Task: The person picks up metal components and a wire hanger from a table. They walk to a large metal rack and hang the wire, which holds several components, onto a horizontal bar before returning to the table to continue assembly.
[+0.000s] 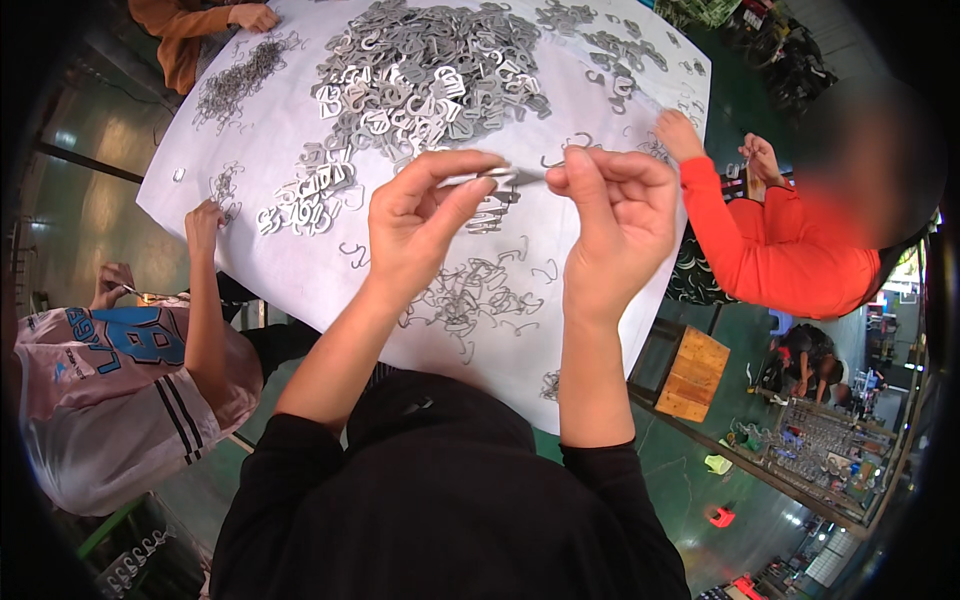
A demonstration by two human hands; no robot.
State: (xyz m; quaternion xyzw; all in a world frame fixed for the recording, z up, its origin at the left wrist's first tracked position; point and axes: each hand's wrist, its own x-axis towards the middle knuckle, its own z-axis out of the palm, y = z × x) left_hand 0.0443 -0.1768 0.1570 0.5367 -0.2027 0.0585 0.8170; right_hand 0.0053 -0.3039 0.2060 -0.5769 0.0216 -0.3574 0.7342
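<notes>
Over the white-covered table (300, 270), my left hand (415, 215) pinches a small pale grey metal piece (505, 172) between thumb and fingertips. Its shape is partly hidden, though its colour matches the hooks piled beyond. My right hand (620, 215) is level with it, thumb pressed to the fingers; whatever lies in that pinch is too small to make out. Below the hands, a short row of grey hooks (486, 214) lies on the table. Nearer to me spreads a loose heap of thin bent wire clips (470, 295).
A large pile of grey metal hooks (430, 65) covers the table's far middle. More bent wires (240, 85) lie at the far left. A person in an orange-red top (770, 250) works at the right, another in a pale jersey (140, 380) at the left. A wooden stool (694, 374) stands right.
</notes>
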